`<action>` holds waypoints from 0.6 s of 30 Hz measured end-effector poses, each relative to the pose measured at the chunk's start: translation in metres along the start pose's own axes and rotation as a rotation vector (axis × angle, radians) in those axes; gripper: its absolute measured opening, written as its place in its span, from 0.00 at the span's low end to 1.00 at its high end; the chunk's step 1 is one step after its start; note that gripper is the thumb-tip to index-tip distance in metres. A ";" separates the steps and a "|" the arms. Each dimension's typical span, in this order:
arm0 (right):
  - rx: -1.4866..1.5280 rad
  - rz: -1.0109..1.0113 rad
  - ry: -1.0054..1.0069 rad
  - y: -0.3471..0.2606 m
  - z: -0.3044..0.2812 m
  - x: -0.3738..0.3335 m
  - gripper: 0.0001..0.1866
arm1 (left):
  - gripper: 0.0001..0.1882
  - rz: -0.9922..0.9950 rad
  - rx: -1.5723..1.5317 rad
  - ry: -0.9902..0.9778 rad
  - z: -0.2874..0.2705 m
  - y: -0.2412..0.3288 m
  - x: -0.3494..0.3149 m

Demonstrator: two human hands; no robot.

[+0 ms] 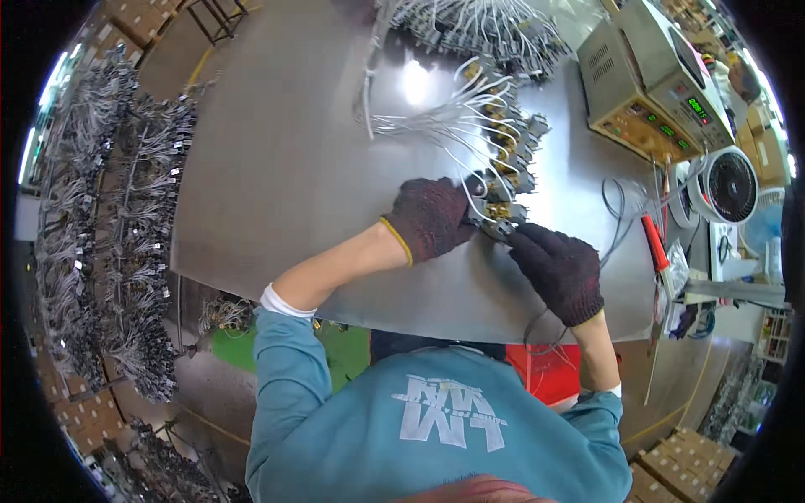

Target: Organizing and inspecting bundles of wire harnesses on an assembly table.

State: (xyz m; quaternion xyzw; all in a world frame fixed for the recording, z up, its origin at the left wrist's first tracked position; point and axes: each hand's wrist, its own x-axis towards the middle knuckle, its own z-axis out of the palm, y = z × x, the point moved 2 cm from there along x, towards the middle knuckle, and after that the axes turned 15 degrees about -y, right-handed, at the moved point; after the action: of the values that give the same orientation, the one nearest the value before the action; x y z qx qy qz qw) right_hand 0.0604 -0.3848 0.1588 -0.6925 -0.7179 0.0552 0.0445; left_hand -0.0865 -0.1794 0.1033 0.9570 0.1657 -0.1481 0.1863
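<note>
Both gloved hands are down on the steel bench [285,168], working close together near its front edge, right of the middle. The left hand [429,218], in a dark knit glove with a yellow cuff, curls its fingers over the near end of a row of small brass-and-grey wired parts [503,172]. The right hand [560,270] comes in from the front right, fingertips pinched on the closest part [496,220] in that row, touching the left hand's fingers. The row runs away from the hands toward the back edge, its white wires [436,121] fanning out to the left across the bench top. A bigger heap of the same wired parts [478,29] sits at the back edge. At the back right corner stand two beige meter boxes [646,84] with green readouts. A red-handled tool [656,243] lies along the right edge, just beside a small round fan [728,186].
</note>
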 end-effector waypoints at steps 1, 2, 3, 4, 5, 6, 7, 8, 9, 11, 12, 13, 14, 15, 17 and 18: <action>0.009 0.013 0.006 0.002 -0.004 -0.001 0.19 | 0.30 0.030 -0.087 -0.054 -0.005 0.002 0.003; 0.020 0.026 0.012 0.004 -0.006 -0.001 0.19 | 0.26 0.005 -0.071 -0.079 -0.013 0.005 0.000; 0.018 0.016 0.020 0.004 -0.009 -0.002 0.19 | 0.26 -0.004 -0.066 -0.072 -0.014 0.002 -0.002; 0.023 0.024 0.020 0.005 -0.010 -0.004 0.18 | 0.23 0.076 -0.074 -0.055 -0.016 0.001 -0.004; 0.030 0.033 0.020 0.006 -0.010 -0.005 0.18 | 0.21 0.156 -0.082 -0.041 -0.017 0.001 -0.005; 0.032 0.029 0.026 0.008 -0.012 -0.007 0.18 | 0.21 0.151 -0.076 -0.040 -0.020 0.000 -0.007; 0.021 0.037 0.003 0.009 -0.010 -0.009 0.17 | 0.21 0.174 -0.061 -0.143 -0.030 0.004 -0.014; 0.012 0.046 -0.020 0.010 -0.009 -0.010 0.16 | 0.22 0.198 -0.047 -0.248 -0.035 0.007 -0.018; 0.017 0.045 -0.017 0.010 -0.009 -0.010 0.16 | 0.22 0.194 -0.044 -0.251 -0.035 0.007 -0.017; 0.034 0.042 -0.011 0.010 -0.008 -0.012 0.16 | 0.23 0.221 -0.067 -0.366 -0.032 0.010 -0.010; 0.040 0.043 -0.012 0.010 -0.007 -0.013 0.16 | 0.23 0.219 -0.067 -0.372 -0.027 0.012 -0.008; 0.023 0.035 0.015 0.011 -0.008 -0.013 0.16 | 0.25 0.238 -0.089 -0.362 -0.023 0.013 -0.005; 0.007 0.028 0.041 0.012 -0.008 -0.013 0.16 | 0.27 0.257 -0.112 -0.354 -0.020 0.015 -0.002; 0.012 0.033 0.038 0.013 -0.006 -0.015 0.16 | 0.27 0.259 -0.112 -0.361 -0.015 0.019 0.000; -0.005 0.071 0.006 0.021 -0.002 -0.020 0.16 | 0.29 0.354 -0.255 -0.304 -0.011 0.029 0.003; 0.000 0.081 -0.002 0.025 -0.001 -0.020 0.16 | 0.28 0.375 -0.319 -0.216 -0.002 0.029 0.006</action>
State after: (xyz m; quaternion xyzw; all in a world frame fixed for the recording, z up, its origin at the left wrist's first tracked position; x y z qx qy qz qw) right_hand 0.0855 -0.4034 0.1564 -0.7208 -0.6894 0.0578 0.0416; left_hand -0.0696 -0.2023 0.1116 0.9082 -0.0141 -0.1843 0.3755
